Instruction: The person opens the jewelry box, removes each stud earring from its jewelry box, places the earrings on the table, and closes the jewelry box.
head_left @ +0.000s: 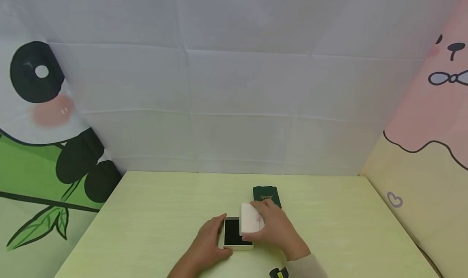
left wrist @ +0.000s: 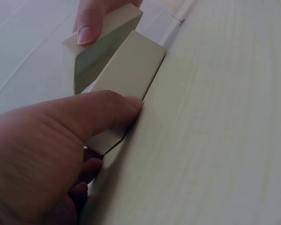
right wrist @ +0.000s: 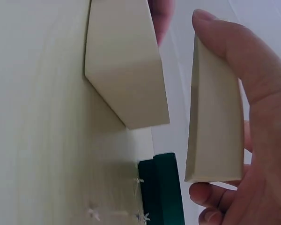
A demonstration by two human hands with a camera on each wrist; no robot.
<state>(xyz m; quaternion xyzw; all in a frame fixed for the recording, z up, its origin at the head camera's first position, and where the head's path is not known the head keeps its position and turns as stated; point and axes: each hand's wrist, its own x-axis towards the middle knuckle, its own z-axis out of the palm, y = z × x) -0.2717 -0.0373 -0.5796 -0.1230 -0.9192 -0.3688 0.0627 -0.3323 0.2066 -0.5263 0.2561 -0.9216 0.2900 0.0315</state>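
Observation:
A small white box bottom (head_left: 238, 248) with a black lining (head_left: 231, 231) sits on the table. My left hand (head_left: 208, 241) grips it from the left, with the thumb along its near wall in the left wrist view (left wrist: 126, 70). My right hand (head_left: 276, 227) holds the white lid (head_left: 248, 219) by its opposite edges, tilted above the right part of the box bottom. A small pink print shows on the lid's top. The lid's pale side wall (right wrist: 215, 117) faces the right wrist camera, apart from the box bottom (right wrist: 126, 65).
Behind the right hand lies a dark green jewelry box or pouch (head_left: 264, 192) with gold lettering, partly covered by that hand. Small shiny star-like bits (right wrist: 93, 213) show beside it in the right wrist view. A black-and-yellow item (head_left: 279, 273) is at the near edge.

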